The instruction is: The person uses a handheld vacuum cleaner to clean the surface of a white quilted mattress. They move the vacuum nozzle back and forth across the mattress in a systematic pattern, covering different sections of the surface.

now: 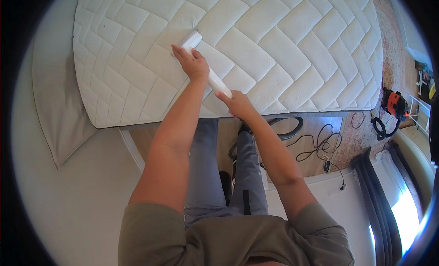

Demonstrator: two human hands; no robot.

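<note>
The view is mostly filled by a white quilted mattress (297, 46), stitched in slanting blocks; beyond its right edge a reddish patterned rug (388, 42) is seen, and at lower right a dark curtain (379, 202) is hung beside a bright window; near the rug's edge a red-and-black vacuum cleaner (395, 103) is placed, while a black ribbed hose (292, 130) and a loosely looped black cable (320, 145) are spread on the wooden floor; on the mattress, left of its middle, a white stick-shaped handheld appliance (219, 84) is held diagonally, its wide head facing upper left; its lower end is grasped by the right hand's fingers (238, 103); the left hand (192, 65) is laid over its neck, just behind the head, though how firmly its fingers are closed cannot be told.
</note>
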